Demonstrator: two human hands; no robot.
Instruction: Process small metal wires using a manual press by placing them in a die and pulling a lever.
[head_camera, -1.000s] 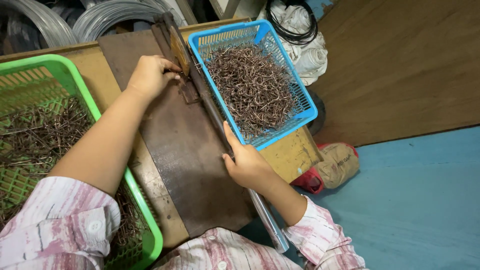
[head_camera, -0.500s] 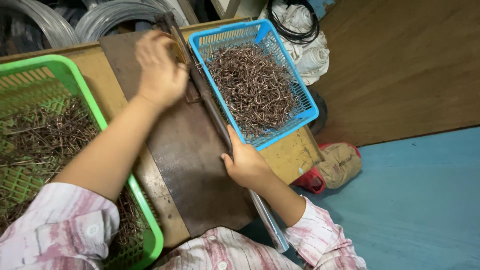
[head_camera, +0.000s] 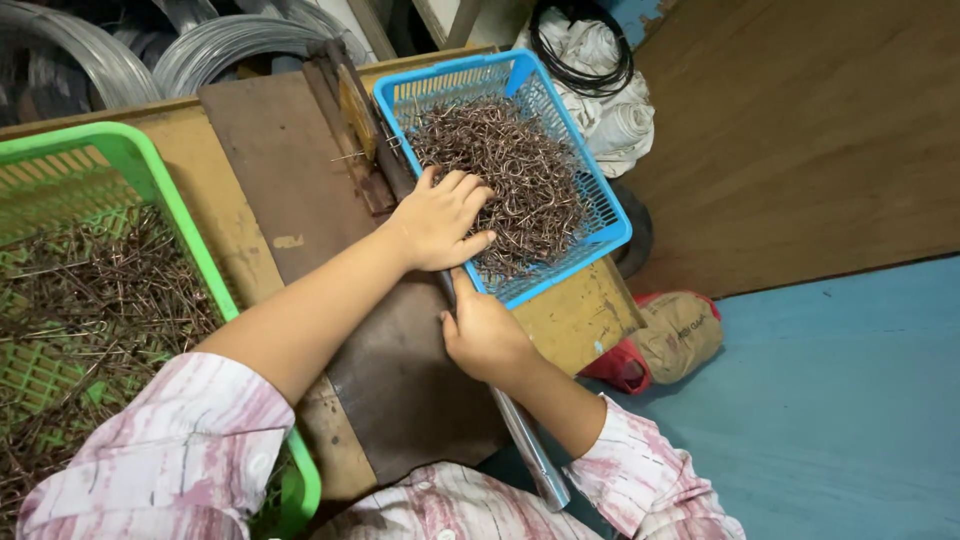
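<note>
Green basket (head_camera: 130, 165) far left, full of straight rusty wire pieces (head_camera: 90, 300), untouched. Middle: dark metal plate (head_camera: 290, 170) on the wooden bench (head_camera: 570, 320), with a lever-type cutter or bender (head_camera: 350, 120) along its right edge. Left hand (head_camera: 440, 220) has swung right since the earlier frames: a second ago it sat at the cutter head, half a second ago it was lifted over the plate top, now it lies across the rim of the blue basket (head_camera: 610, 215), fingers loosely spread on the pile of bent wire hooks (head_camera: 520, 180). Can't tell if it holds a piece or has just dropped one; likely the drop-off part of the cycle. Right hand (head_camera: 485, 335) hasn't shifted: wrapped around the metal lever handle (head_camera: 530, 455), thumb up against the basket corner. Far right: white cloth bundle (head_camera: 610, 110), black cable coil (head_camera: 585, 50), red-tan bag (head_camera: 670, 340) on blue floor (head_camera: 840, 400).
</note>
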